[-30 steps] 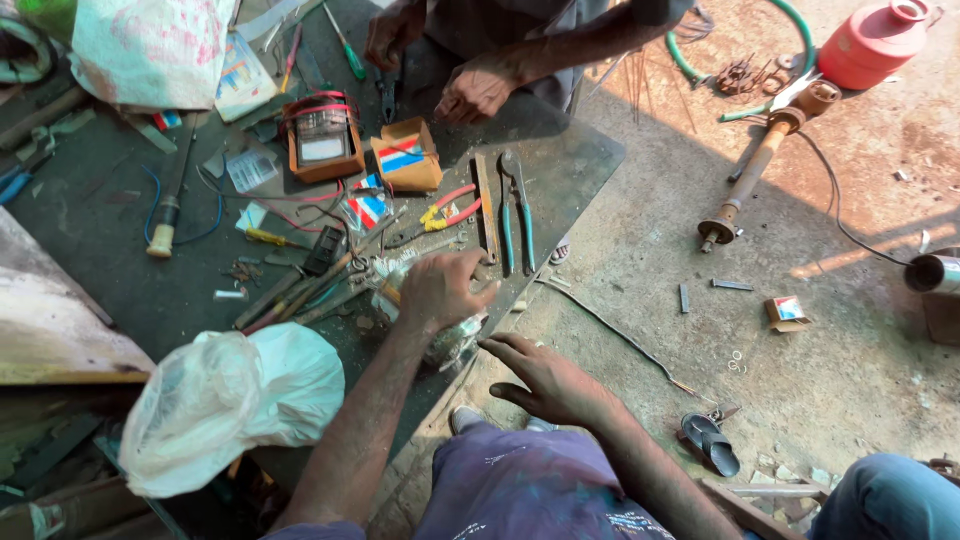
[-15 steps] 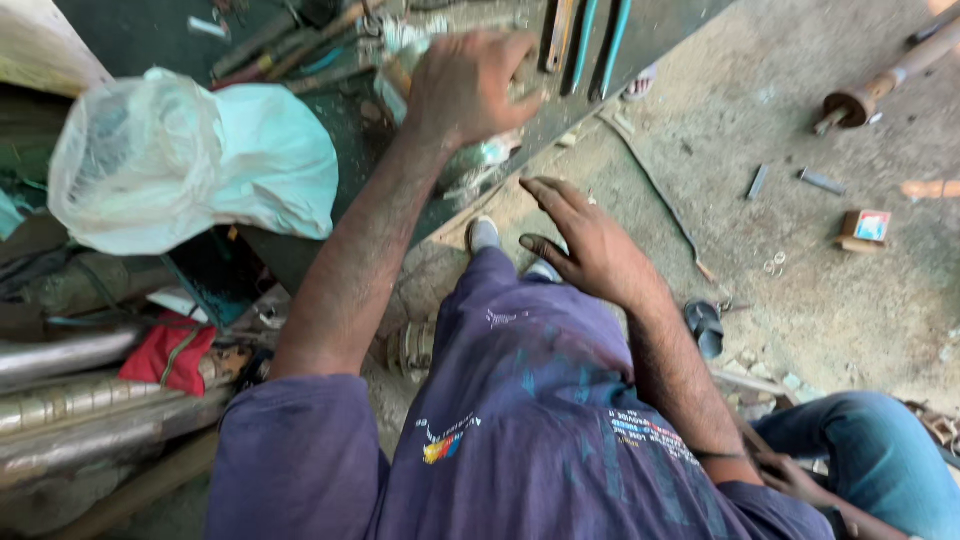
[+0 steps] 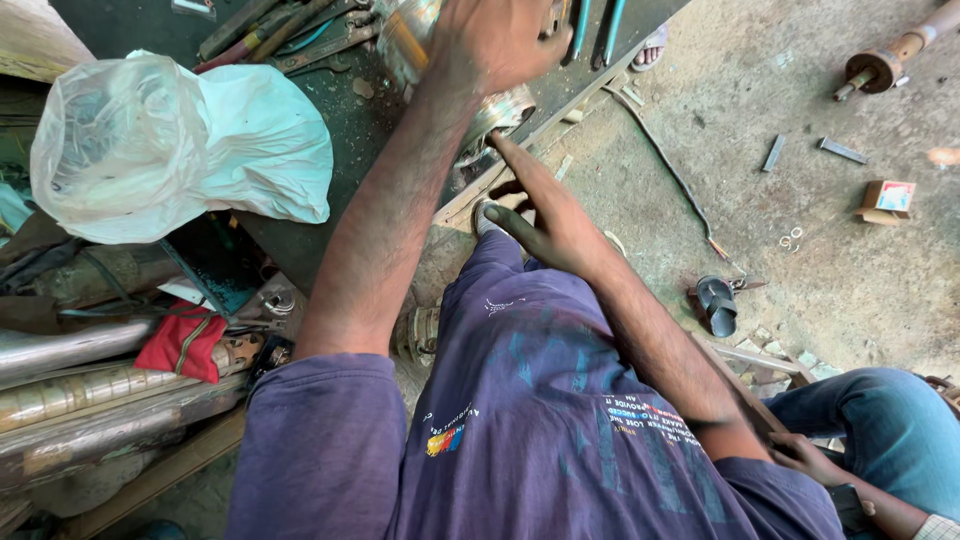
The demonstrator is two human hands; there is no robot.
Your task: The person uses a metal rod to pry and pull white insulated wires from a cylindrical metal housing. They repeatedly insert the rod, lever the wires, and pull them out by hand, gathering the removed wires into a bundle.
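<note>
Right hand (image 3: pixel 545 215) risen, fingers extended touching shiny ribbed metal cylinder (image 3: pixel 495 110); left hand (image 3: pixel 495 40) fingers gripping it.

Left hand (image 3: pixel 497 42) covers metal cylinder (image 3: pixel 470 75) top — grip unclear; pliers (image 3: pixel 596 25) cut off.

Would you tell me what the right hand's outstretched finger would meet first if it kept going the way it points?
The right hand points up toward the table edge, its fingertip just under the shiny metal cylinder that the left hand covers. It would likely meet the cylinder's lower rim first, though depth is unclear and it may already touch.
</note>
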